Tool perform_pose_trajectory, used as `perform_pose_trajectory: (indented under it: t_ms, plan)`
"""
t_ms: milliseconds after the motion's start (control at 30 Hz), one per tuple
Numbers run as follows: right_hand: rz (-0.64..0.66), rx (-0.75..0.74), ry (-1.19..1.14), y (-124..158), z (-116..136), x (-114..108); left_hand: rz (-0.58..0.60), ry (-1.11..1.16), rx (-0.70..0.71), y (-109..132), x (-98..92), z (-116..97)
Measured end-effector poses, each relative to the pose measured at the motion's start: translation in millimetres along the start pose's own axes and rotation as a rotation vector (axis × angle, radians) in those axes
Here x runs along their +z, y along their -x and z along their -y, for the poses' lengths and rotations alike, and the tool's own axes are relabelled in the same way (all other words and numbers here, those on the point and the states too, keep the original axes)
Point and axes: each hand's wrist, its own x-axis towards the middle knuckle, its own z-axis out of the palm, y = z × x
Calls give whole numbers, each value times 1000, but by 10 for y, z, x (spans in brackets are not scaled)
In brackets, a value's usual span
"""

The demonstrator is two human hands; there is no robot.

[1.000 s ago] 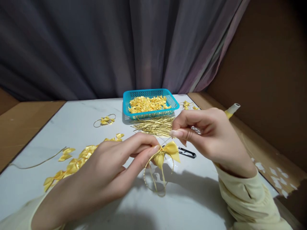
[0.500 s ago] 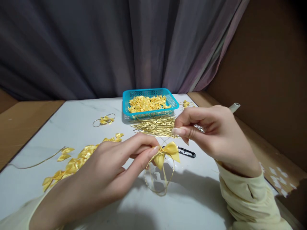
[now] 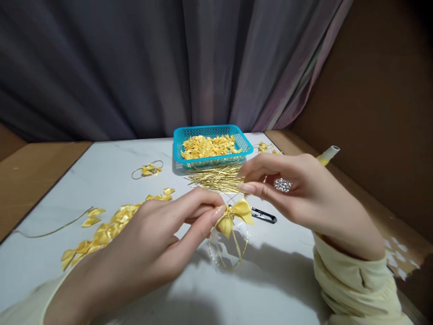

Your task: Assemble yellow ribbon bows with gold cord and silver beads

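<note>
My left hand (image 3: 169, 225) pinches a yellow satin ribbon bow (image 3: 241, 209) between thumb and forefinger. From the bow hangs a thin gold wire ring (image 3: 209, 250), with ribbon tails dangling inside it. Fine wire ends cross just above the bow. Close above them is my right hand (image 3: 301, 194), fingers curled, the thumb and forefinger tips apart with nothing visible between. A sparkling silver rhinestone piece (image 3: 283, 184) shows through the gap under the right hand; whether it touches the palm I cannot tell. Black thread snips (image 3: 265, 215) lie behind the bow, partly covered.
A blue basket (image 3: 176, 149) of yellow bows stands at the back. Gold wire strips (image 3: 216, 177) lie before it. Loose bows (image 3: 111, 225) and a wire strand (image 3: 54, 232) are at left, a bow ring (image 3: 149, 169) beyond. A pale tube (image 3: 329, 155) juts out behind my right hand.
My right thumb and forefinger have parted from their pinch by the wire ends, and that hand has shifted slightly. The wire ring has swung a little right and up; my left hand keeps its grip.
</note>
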Motion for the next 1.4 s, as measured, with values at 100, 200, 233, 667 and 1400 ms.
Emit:
perform_pose_trajectory:
  t_ms: [100, 200, 233, 667, 1400]
  plan:
    - [-186, -36, 111, 87, 101, 30, -22, -22, -19, -3, 19, -7]
    - [-228, -50, 113, 195, 228, 69, -34, -68, -32, 11, 38, -22]
    - [-169, -39, 87, 221, 259, 85, -54, -83, -25, 18, 47, -25]
    - [159, 184, 18, 143, 186, 235, -170, -780, 260, 222, 233, -12]
    - [221, 70, 246, 105, 147, 325, -91, -628, 195, 205, 302, -32]
